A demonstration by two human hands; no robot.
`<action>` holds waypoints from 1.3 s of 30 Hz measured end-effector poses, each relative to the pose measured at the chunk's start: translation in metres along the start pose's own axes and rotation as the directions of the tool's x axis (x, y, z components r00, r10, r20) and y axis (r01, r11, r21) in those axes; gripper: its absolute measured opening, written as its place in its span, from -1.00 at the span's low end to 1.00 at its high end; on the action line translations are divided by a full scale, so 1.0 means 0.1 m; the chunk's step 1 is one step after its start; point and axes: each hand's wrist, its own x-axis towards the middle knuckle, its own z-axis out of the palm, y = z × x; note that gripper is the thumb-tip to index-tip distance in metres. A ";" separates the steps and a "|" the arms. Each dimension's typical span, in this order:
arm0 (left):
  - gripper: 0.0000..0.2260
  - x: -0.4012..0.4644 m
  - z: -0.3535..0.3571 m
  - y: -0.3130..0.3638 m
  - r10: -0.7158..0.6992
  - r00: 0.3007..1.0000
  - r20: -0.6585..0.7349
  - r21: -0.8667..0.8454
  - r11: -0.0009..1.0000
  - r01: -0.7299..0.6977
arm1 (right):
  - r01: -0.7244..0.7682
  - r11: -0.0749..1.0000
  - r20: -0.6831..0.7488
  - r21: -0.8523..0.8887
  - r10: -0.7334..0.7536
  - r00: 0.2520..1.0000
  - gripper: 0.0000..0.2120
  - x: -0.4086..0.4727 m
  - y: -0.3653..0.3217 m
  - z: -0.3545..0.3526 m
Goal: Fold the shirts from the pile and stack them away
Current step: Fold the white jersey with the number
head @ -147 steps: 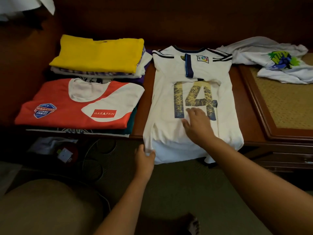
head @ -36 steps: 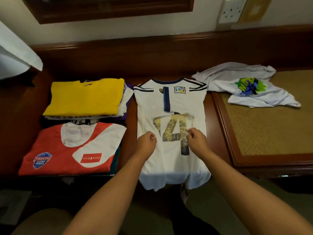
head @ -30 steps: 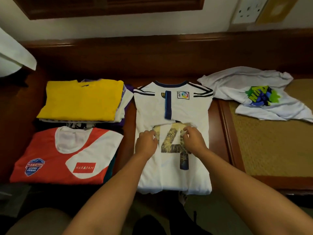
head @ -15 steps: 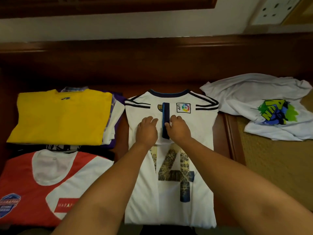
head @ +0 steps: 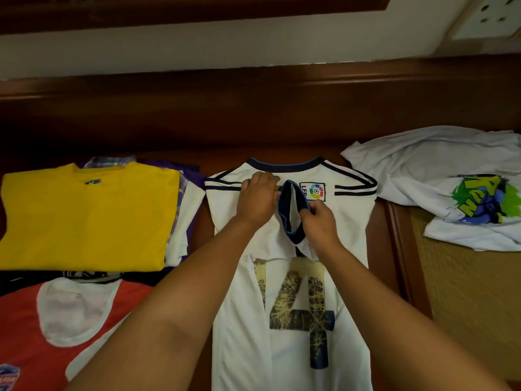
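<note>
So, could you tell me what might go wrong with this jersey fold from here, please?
1. The right hand pinches the dark sleeve cuff up off the jersey; tugging it could undo the side folds.
2. The jersey's lower end seems to overhang the desk edge, so it may slide once the left hand lifts.
3. The unfolded white shirt lies close by and could snag.

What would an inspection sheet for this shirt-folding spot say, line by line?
Surface: dark wooden top, woven mat inset at right.
Job's things: white jersey spread flat in the middle; yellow shirt tops the far stack; red-and-white shirt tops the near stack; crumpled white tee unfolded at right.
Clutter: nothing seen.
Hands: left hand rests on the jersey; right hand pinches a dark blue sleeve cuff.
Cables: nothing seen.
Surroundings: wall socket, wooden frame.
</note>
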 end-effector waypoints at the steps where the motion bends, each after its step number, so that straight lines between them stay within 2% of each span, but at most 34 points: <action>1: -0.65 0.08 -0.01 0.03 0.011 0.999 0.050 0.018 1.000 -0.011 | -0.001 0.999 -0.020 0.039 0.002 1.000 -0.95 0.01 -0.01 -0.03; 4: -0.72 0.29 -0.02 0.09 0.035 0.989 0.144 0.054 0.998 -0.043 | 0.041 0.997 -0.039 0.068 -0.038 0.998 -0.94 0.02 -0.04 -0.10; 5: -0.74 0.33 -0.03 0.09 0.049 0.984 0.170 0.048 0.997 -0.058 | 0.060 0.998 -0.017 0.032 -0.060 0.998 -0.95 0.01 -0.06 -0.11; 7: -0.74 0.39 -0.03 0.04 0.086 0.973 0.216 0.031 0.995 -0.095 | 0.124 0.982 0.044 -0.141 -0.119 0.992 -0.80 0.02 -0.09 -0.05; 9: -0.69 0.40 -0.05 -0.04 0.110 0.965 0.239 0.020 0.993 -0.119 | 0.198 0.893 0.098 -0.404 -0.173 0.980 -0.63 0.05 -0.10 0.08; 11: -0.68 0.42 -0.06 -0.08 0.125 0.961 0.248 0.025 0.990 -0.135 | 0.236 0.757 0.138 -0.610 -0.192 0.972 -0.50 0.06 -0.09 0.22; 13: -0.73 0.46 -0.06 -0.08 0.140 0.955 0.260 0.035 0.987 -0.154 | 0.234 0.639 0.148 -0.733 -0.186 0.971 -0.48 0.03 -0.07 0.32; 15: -0.77 0.50 -0.06 -0.06 0.143 0.953 0.266 0.027 0.987 -0.156 | 0.234 0.600 0.139 -0.765 -0.201 0.970 -0.57 0.02 -0.04 0.35; 17: -0.78 0.55 -0.08 -0.05 0.124 0.957 0.262 -0.014 0.992 -0.125 | 0.220 0.702 0.106 -0.678 -0.203 0.973 -0.67 0.03 -0.04 0.30; 19: -0.82 0.60 -0.12 -0.04 0.096 0.964 0.247 -0.069 0.994 -0.082 | 0.167 0.866 0.033 -0.472 -0.171 0.985 -0.78 0.06 -0.06 0.18; 22: -0.88 0.68 -0.17 -0.02 0.073 0.971 0.228 -0.133 0.990 -0.044 | 0.124 0.976 -0.073 -0.177 -0.139 0.988 -0.72 0.04 -0.07 0.01; 25: -0.90 0.71 -0.17 0.03 0.064 0.976 0.207 -0.153 0.988 -0.032 | 0.153 0.987 -0.124 -0.037 -0.157 0.980 -0.65 -0.01 -0.11 -0.04; 28: -0.90 0.64 -0.14 0.02 0.069 0.984 0.167 -0.093 0.994 -0.054 | 0.241 0.965 -0.105 -0.100 -0.251 0.962 -0.76 -0.04 -0.16 0.05; 31: -0.84 0.39 -0.13 -0.03 0.045 0.998 -0.053 -0.061 0.997 -0.048 | 0.296 0.941 -0.076 -0.163 -0.311 0.947 -0.82 -0.04 -0.17 0.13; 32: -0.82 0.27 -0.12 -0.04 0.080 0.993 -0.083 -0.059 0.995 -0.085 | 0.298 0.941 -0.084 -0.160 -0.314 0.946 -0.83 -0.04 -0.17 0.14; 35: -0.71 -0.06 -0.01 -0.05 0.281 0.956 0.084 -0.016 0.960 -0.281 | 0.293 0.951 -0.151 -0.098 -0.306 0.940 -0.80 -0.03 -0.17 0.06; 37: -0.55 -0.13 0.07 -0.08 0.286 0.941 0.182 0.043 0.954 -0.298 | 0.272 0.962 -0.198 -0.017 -0.269 0.942 -0.73 -0.04 -0.16 -0.03; 39: -0.48 -0.09 0.09 -0.07 0.257 0.944 0.206 0.083 0.957 -0.279 | 0.258 0.965 -0.228 0.053 -0.240 0.944 -0.69 -0.08 -0.16 -0.12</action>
